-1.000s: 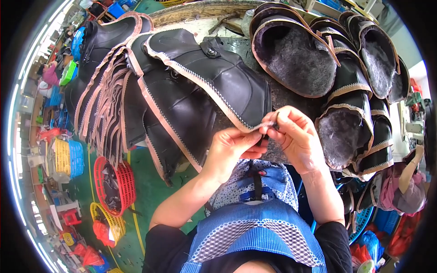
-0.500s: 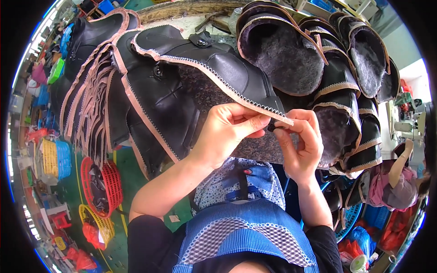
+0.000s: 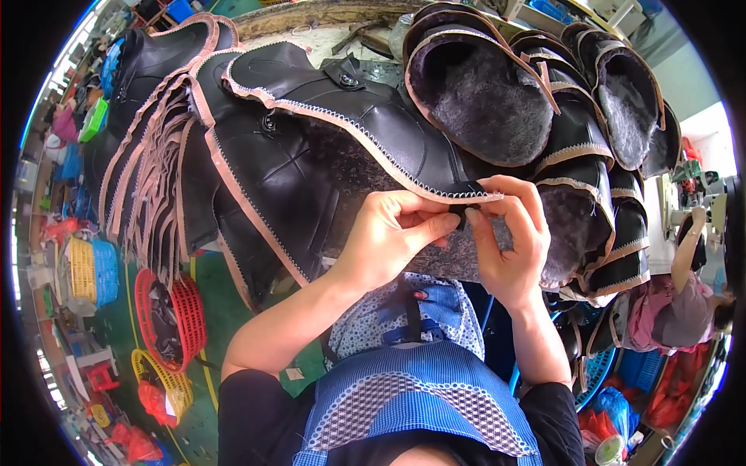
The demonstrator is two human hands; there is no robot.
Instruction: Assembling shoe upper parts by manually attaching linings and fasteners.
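A black leather boot upper stretches across the middle, bordered by a pinkish-beige strip with zigzag stitching and bearing a dark round button on a tab. My left hand pinches its near right end from below, thumb and forefinger closed at the strip. On the same end, my right hand grips from the right, fingers over the edge and thumb underneath. A small black piece shows between the two thumbs; its exact shape is hidden. More black uppers lie beneath and to the left, with the same edging.
Fur-lined boot pieces are stacked at the right of the dark worktable. At left, a red basket and a yellow basket stand on the green floor. Another person sits at far right, near a sewing machine.
The held end of the upper has tilted and curved, its edge now lying more level between my hands. My right fingers have moved over the edge. The other person's raised arm has shifted.
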